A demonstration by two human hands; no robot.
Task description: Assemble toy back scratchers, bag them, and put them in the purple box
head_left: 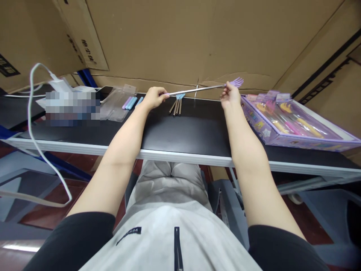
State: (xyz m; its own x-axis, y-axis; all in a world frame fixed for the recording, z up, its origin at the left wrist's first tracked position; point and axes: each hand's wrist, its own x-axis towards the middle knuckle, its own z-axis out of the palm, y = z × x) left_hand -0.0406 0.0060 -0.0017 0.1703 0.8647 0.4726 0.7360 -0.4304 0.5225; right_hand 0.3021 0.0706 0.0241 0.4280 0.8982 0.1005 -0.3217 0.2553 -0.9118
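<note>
A telescopic back scratcher (197, 89) with a purple claw head is stretched out between my two hands above the black table. My left hand (154, 98) is closed around its handle end, of which a bit of purple shows at the fingertips. At the other end my right hand (231, 96) pinches the rod just below the claw. Several dark metal rods with blue claw heads (176, 105) lie on the table beneath the scratcher. Left of my left hand lie purple and blue handle grips (131, 102), partly on a clear plastic bag (115, 103).
At the right stands a purple display box (299, 142) with several packaged back scratchers in yellow and pink. A white cable (31, 113) loops over the table's left part, beside a pixelated patch. Cardboard (175, 41) walls the back of the black table (186, 135).
</note>
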